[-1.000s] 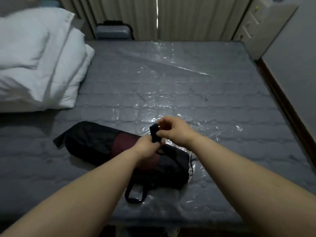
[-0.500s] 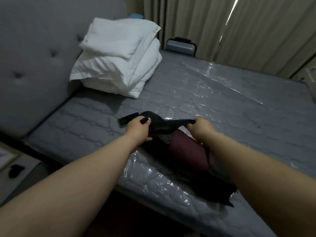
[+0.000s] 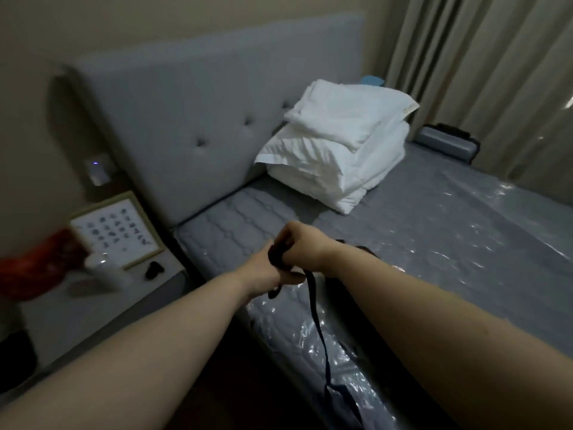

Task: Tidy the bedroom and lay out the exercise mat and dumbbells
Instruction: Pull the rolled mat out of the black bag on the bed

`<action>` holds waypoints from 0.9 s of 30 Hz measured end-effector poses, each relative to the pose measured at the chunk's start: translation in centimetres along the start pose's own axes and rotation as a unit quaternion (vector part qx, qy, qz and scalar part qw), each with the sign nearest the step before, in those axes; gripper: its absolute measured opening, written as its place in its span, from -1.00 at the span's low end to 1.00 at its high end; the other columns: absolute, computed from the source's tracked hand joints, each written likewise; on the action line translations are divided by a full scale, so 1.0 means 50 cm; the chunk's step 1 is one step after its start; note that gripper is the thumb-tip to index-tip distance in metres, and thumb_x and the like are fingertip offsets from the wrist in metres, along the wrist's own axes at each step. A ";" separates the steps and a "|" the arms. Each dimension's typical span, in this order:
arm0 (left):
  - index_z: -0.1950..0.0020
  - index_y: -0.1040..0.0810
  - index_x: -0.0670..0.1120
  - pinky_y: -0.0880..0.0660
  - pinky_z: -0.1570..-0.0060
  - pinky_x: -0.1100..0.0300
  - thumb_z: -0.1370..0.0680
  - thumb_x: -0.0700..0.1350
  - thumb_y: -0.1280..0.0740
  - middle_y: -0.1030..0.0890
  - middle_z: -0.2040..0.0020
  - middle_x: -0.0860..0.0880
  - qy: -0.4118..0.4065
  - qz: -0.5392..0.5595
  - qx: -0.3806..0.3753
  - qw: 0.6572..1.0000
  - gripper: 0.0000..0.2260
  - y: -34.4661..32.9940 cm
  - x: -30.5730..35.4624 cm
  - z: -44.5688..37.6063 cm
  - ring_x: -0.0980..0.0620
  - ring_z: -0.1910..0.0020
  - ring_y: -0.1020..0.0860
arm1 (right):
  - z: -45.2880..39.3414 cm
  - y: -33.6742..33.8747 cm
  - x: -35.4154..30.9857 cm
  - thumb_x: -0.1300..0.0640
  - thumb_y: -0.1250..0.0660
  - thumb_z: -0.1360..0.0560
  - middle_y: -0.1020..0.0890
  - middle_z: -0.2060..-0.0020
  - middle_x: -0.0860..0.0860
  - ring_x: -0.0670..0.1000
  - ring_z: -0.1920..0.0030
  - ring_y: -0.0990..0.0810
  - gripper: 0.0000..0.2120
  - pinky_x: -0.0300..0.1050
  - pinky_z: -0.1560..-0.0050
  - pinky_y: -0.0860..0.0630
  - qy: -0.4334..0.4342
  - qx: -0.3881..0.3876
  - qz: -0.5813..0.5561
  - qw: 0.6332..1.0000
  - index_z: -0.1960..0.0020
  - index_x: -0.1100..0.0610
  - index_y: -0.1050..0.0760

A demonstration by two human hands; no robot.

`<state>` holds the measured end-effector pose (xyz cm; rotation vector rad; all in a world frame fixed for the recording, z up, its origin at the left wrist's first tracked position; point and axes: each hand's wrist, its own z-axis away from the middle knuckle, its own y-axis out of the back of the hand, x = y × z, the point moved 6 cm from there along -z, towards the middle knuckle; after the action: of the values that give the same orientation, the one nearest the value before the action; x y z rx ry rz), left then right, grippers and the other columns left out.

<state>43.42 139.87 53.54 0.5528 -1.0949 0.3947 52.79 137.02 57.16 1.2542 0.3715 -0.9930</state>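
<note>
Broadly, the bed (image 3: 434, 243) fills the right of the head view, its grey mattress under shiny plastic film, with a padded headboard (image 3: 201, 103) behind and curtains (image 3: 480, 72) on the far side. Folded white bedding (image 3: 335, 156) is stacked against the headboard, I'd judge to keep the mattress free as a work surface; a grey hard case (image 3: 446, 142) sits past it near the curtains. To the left, the bedside desk (image 3: 93, 305) carries a framed picture (image 3: 114, 231), something red and blurred (image 3: 37, 265) and a small dark item (image 3: 154, 270). Both forearms reach in over the mattress corner. My left hand (image 3: 266, 268) and right hand (image 3: 297, 243) are closed together around a bunched black strap or cord (image 3: 276, 256), touching each other; its tail (image 3: 316, 315) hangs down across the mattress edge toward the floor. I read this as gathering up the mat bag's strap, but the bag, the mat and the dumbbells are not visible here, so I cannot place them. Room to move: open mattress to the right of the hands; on the left the desk sits just beside the bed, and the dangling tail could snag at that edge.
</note>
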 end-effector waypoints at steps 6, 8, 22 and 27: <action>-0.06 -0.60 -0.09 -0.53 -0.08 -0.02 -0.35 -0.15 -0.52 -0.64 -0.02 -0.10 0.108 0.088 0.142 0.980 -0.70 0.201 -0.108 0.093 -0.10 -0.06 -0.59 | -0.093 -0.162 -0.228 0.34 -0.34 -0.39 -0.54 0.14 0.01 0.06 0.09 -0.56 -0.78 -0.09 0.13 -0.56 0.107 -0.079 -0.118 0.984 0.11 0.06 -0.43; -0.07 -0.58 -0.14 -0.54 -0.09 -0.14 -0.39 -0.18 -0.48 -0.65 0.00 -0.17 0.109 0.154 0.220 0.957 -0.72 0.261 -0.136 0.118 -0.17 -0.02 -0.61 | -0.106 -0.209 -0.285 0.40 -0.31 -0.37 -0.55 0.23 -0.02 0.05 0.12 -0.56 -0.75 -0.09 0.12 -0.54 0.135 -0.095 -0.122 0.979 0.19 0.04 -0.46; 0.30 -0.50 -0.05 -0.39 0.30 0.21 -0.52 -0.21 -0.32 -0.54 0.28 -0.06 0.210 -0.042 0.368 0.905 -0.81 0.931 -0.357 0.360 -0.01 0.28 -0.49 | -0.370 -0.635 -0.575 0.27 -0.32 -0.40 -0.51 -0.13 0.10 0.12 -0.01 -0.57 -0.46 -0.11 0.14 -0.53 0.081 -0.204 0.131 0.967 -0.35 0.01 -0.34; 0.18 -0.52 -0.01 -0.45 0.36 0.24 -0.57 -0.27 -0.20 -0.57 0.28 -0.04 0.182 0.162 0.366 0.898 -0.78 1.074 -0.374 0.338 0.05 0.30 -0.53 | -0.384 -0.832 -0.664 0.16 -0.59 -0.26 -0.43 -0.34 -0.02 0.07 -0.34 -0.38 -0.08 -0.07 -0.28 -0.38 0.079 -0.296 -0.044 0.951 -0.49 -0.01 -0.19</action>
<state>-6.39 172.08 54.40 0.9143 -0.6425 1.1834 6.80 169.02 49.34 0.7731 0.7916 -0.7728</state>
